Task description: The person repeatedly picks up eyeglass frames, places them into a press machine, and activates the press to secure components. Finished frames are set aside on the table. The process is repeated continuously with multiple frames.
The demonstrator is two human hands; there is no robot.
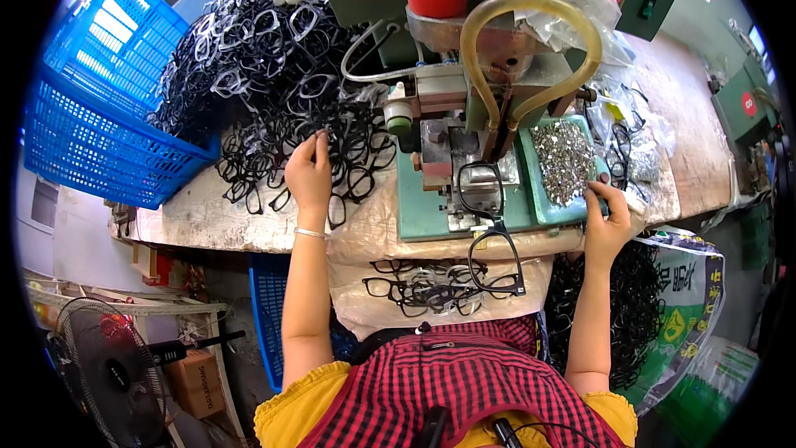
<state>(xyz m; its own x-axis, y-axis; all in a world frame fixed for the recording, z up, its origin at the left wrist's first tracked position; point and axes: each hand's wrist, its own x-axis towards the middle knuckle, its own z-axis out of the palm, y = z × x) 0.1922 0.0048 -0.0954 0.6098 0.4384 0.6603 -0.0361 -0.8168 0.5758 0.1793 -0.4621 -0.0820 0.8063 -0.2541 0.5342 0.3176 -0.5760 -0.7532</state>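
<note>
My left hand [309, 170] reaches into a big heap of black eyeglass frames [274, 75] on the workbench, fingers pinched on one frame at the heap's near edge. My right hand [604, 220] rests at the front corner of a green tray [541, 207] filled with small silver metal parts [564, 158], fingertips touching the parts. Between the hands, one black eyeglass frame [481, 191] lies on the base of a green press machine [464, 50]. Another frame [496, 261] hangs over the bench edge below it.
A blue plastic crate [99, 91] stands at the far left. Several finished frames [423, 286] lie on a cloth in my lap. A sack of black frames [638, 307] sits at my right. A yellowish hose [531, 41] loops in front of the machine. A fan [108, 365] stands lower left.
</note>
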